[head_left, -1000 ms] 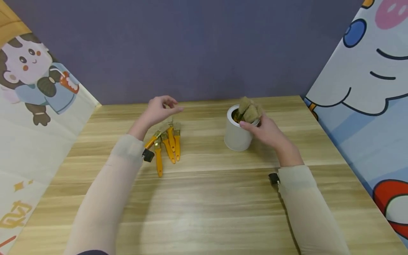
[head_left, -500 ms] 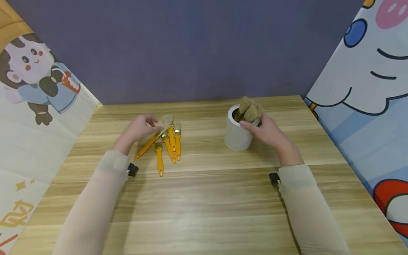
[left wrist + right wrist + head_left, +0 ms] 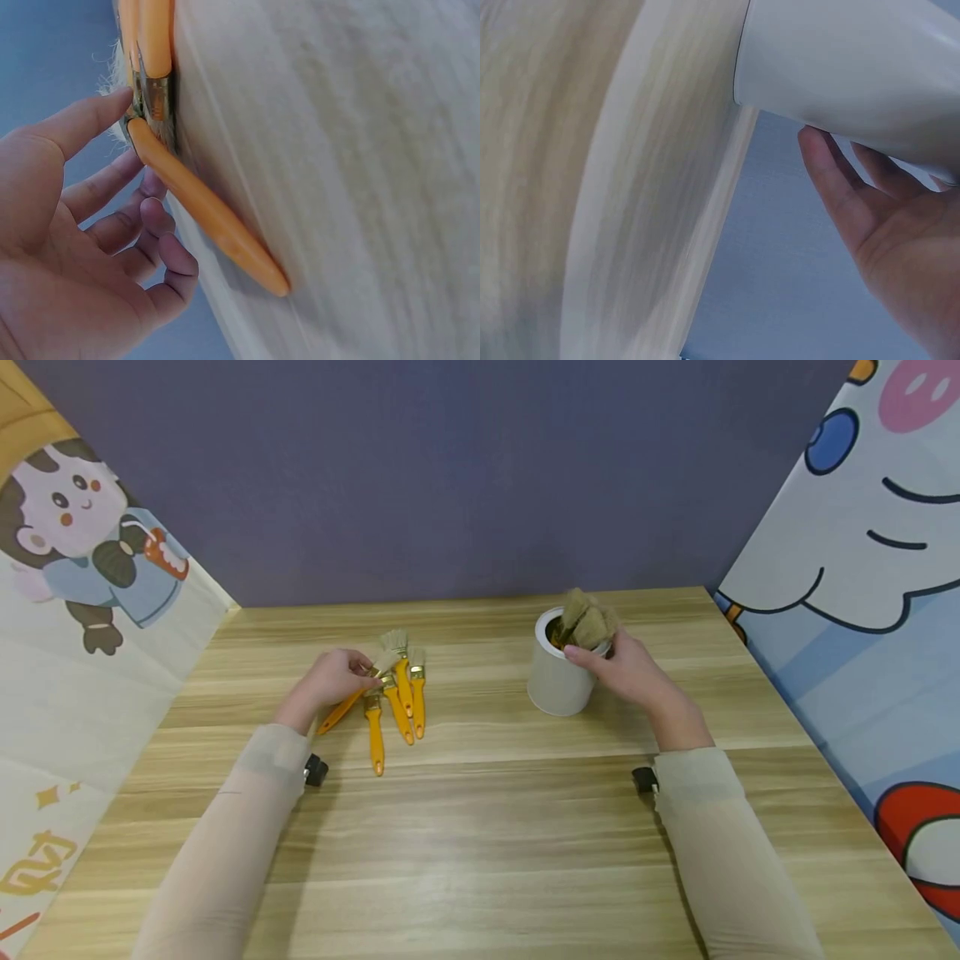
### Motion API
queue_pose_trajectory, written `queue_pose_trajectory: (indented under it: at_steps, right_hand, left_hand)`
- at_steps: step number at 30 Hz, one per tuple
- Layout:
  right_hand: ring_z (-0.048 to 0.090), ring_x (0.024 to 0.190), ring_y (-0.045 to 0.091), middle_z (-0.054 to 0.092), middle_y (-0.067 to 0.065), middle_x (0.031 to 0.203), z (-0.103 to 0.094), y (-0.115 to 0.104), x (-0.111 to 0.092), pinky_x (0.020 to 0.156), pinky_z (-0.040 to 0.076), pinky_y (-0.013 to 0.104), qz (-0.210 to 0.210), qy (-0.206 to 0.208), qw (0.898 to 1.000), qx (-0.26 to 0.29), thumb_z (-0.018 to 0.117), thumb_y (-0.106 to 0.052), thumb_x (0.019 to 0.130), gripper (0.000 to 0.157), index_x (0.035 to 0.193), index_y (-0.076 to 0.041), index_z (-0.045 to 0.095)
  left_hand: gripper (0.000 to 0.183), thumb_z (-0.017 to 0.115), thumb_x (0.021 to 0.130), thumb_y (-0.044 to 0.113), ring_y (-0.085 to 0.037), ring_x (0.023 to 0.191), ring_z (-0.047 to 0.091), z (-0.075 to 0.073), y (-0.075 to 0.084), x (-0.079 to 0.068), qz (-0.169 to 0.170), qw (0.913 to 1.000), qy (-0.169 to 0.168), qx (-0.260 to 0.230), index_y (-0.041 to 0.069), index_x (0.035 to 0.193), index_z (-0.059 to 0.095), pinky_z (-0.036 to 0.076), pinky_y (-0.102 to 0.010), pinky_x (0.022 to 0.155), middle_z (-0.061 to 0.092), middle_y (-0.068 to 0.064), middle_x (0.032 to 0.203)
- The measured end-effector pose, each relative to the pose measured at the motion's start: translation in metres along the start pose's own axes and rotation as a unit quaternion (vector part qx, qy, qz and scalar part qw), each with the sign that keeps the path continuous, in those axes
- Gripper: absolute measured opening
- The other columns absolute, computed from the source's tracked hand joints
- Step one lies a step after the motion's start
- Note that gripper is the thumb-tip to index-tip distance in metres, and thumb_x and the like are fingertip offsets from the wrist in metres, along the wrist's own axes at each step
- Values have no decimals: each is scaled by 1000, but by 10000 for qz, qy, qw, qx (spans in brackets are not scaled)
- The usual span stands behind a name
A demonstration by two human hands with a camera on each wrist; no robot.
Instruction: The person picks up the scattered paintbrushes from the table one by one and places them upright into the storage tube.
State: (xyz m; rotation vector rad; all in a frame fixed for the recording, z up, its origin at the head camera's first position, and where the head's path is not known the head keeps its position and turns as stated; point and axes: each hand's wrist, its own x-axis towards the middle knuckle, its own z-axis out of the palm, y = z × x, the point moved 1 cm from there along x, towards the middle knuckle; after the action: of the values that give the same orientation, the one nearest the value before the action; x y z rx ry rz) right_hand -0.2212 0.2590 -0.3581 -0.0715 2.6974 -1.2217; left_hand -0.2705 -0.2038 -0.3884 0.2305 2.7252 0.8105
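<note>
My left hand (image 3: 330, 680) is at the leftmost paintbrush (image 3: 340, 713), which has an orange handle and pale bristles. In the left wrist view, the thumb and index finger pinch this paintbrush (image 3: 211, 219) around its metal ferrule, while the other fingers curl loosely below. Close by on the right lie several similar paintbrushes (image 3: 376, 740), bunched together with bristles pointing away. My right hand (image 3: 632, 672) grips the white can (image 3: 557, 683) near its rim, thumb in front and fingers behind. Paintbrushes with pale tan bristles (image 3: 589, 623) stand in the can, their handles mostly hidden inside.
The wood-grain table (image 3: 465, 827) ends at a dark purple back wall (image 3: 465, 477). White panels with cartoon prints (image 3: 112, 552) flank it on both sides. The can stands near the table's back edge, right of the brushes.
My left hand has come left and nearer from behind the brushes, then lowered and pinched the leftmost paintbrush. The right hand and the can have stayed put.
</note>
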Motion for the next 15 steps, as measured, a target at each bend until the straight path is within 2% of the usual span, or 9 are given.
queue_pose_trajectory:
  at_steps: [11, 15]
  right_hand:
    - [36, 157, 46, 30, 29, 171, 0, 2, 1, 123, 37, 64, -18, -51, 10000, 50, 61, -74, 96, 111, 172, -12, 8]
    - [36, 157, 46, 30, 29, 171, 0, 2, 1, 123, 37, 64, -35, -37, 10000, 39, 61, -74, 96, 111, 172, -13, 8]
  left_hand:
    - [47, 72, 101, 27, -31, 105, 62, 2, -3, 4, -13, 10000, 46, -16, -7, 134, 65, 53, -42, 90, 70, -24, 120]
    - [46, 71, 102, 27, -33, 106, 62, 1, -3, 4, -17, 9999, 153, -17, -7, 133, 66, 52, -44, 92, 69, -25, 121]
